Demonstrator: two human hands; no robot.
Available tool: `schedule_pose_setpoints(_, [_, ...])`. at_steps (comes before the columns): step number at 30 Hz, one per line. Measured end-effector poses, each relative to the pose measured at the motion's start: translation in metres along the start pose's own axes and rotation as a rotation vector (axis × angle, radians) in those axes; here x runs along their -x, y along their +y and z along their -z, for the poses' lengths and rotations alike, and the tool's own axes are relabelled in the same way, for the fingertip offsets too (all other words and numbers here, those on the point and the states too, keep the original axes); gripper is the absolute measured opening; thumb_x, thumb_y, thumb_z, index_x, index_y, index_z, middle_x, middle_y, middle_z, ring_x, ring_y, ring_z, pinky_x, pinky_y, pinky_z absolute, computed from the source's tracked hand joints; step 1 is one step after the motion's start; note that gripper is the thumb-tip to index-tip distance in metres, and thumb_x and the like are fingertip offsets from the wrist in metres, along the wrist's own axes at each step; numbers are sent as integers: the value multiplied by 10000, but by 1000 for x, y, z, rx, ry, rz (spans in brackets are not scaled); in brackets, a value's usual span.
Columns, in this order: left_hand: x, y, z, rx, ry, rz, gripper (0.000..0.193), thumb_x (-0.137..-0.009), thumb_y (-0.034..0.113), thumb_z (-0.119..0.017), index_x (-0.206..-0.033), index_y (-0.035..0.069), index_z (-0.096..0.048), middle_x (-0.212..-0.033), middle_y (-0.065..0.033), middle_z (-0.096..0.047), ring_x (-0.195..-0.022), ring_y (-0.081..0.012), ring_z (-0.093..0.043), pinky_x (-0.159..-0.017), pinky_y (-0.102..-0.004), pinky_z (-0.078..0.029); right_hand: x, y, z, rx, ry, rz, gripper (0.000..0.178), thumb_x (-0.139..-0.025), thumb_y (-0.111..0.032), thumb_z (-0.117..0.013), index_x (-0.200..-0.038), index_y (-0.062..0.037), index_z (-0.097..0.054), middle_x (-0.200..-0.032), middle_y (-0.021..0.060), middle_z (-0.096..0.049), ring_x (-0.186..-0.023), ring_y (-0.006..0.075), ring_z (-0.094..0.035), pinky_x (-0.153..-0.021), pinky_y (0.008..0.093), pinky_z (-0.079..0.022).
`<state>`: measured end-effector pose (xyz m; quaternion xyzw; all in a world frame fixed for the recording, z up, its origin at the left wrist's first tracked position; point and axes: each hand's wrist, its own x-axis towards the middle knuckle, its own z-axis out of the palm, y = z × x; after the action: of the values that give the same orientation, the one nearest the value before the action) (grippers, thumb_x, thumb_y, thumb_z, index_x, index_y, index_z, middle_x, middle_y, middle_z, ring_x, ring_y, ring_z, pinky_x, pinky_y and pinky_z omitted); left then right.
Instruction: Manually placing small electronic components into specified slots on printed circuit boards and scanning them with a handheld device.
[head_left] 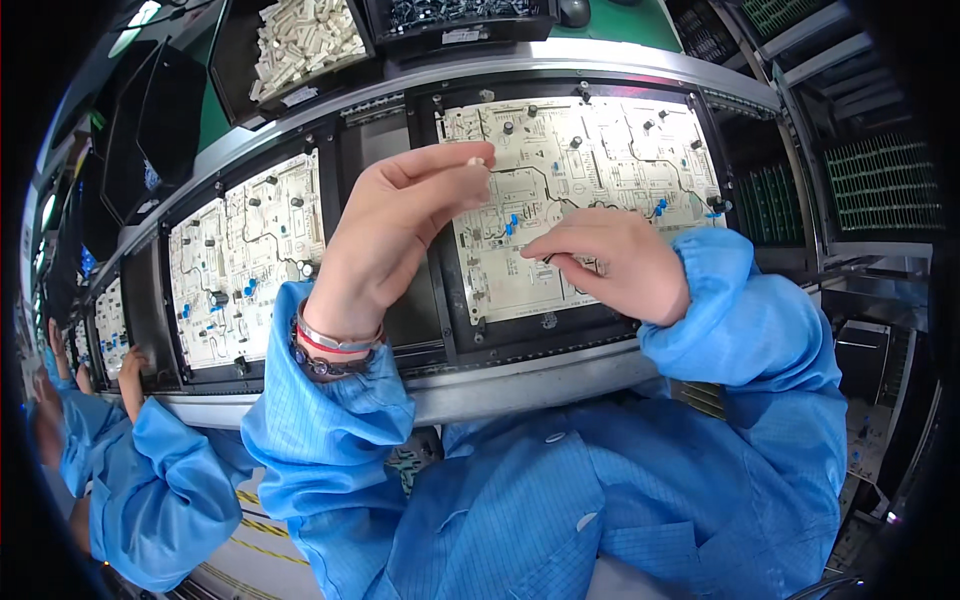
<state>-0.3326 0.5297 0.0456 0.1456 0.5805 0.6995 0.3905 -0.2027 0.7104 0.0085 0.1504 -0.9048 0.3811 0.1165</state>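
A white circuit board (515, 292) lies in a black carrier frame (463, 345) in front of me, with blue and black components standing on it. Over its left edge, my left hand (395, 215) is closed in a pinch on a small white part (476, 162), most of it hidden by the fingers. My right hand (620, 262) is low over the middle of the board, thumb and forefinger nearly together. Something small and dark shows at those fingertips, too hidden to name. Blue components (512, 225) stand on the board just left of this hand.
Another framed circuit board (245, 215) sits to the left on the rail line. Behind the rail (570, 60) are a bin of white parts (305, 45) and a bin of dark parts (460, 12). A co-worker's hand (131, 375) is at the far left; racks (880, 180) stand right.
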Motion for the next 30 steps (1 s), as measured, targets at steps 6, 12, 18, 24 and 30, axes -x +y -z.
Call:
schedule_pose_setpoints(6, [7,1,-1,111,34,-34,267,-833,28,-618,-1092,-39,-608,-1035,-96,-631,-893,-163,-628,-835,-247,-514,1,-7,-9,72,61,-77,295,-723,63,-621,-987,-64,-648,-847,89,-653,-778,250,-628,-671,329,-510])
schedule_pose_setpoints(12, [8,1,-3,114,2,-50,278,-851,35,-595,-1120,-34,-593,-1101,-122,-614,-911,-172,-633,-841,-243,-519,2,-9,-8,-30,79,-149,344,-719,83,-620,-1041,-39,-614,-904,84,-669,-808,231,-646,-693,318,-522])
schedule_pose_setpoints(18, [10,5,-10,51,-89,-66,292,-845,25,-591,-1132,-28,-590,-1156,-136,-598,-934,-168,-625,-854,-240,-506,3,-7,-8,-74,124,-152,313,-722,76,-626,-1014,-36,-617,-899,89,-663,-774,236,-646,-655,312,-522])
schedule_pose_setpoints(24, [11,3,-13,34,-22,-98,295,-815,3,-620,-1108,-20,-611,-1078,-110,-634,-948,-140,-605,-873,-246,-460,4,-4,-10,81,96,-18,297,-730,33,-627,-1018,-39,-622,-888,89,-650,-776,239,-631,-649,316,-518])
schedule_pose_setpoints(30, [0,5,-16,12,17,-81,291,-784,-19,-647,-1073,-36,-617,-993,-92,-657,-884,-105,-610,-820,-224,-464,5,-2,5,413,-89,244,347,-745,-79,-560,-1085,-88,-623,-984,77,-630,-886,233,-616,-675,303,-521])
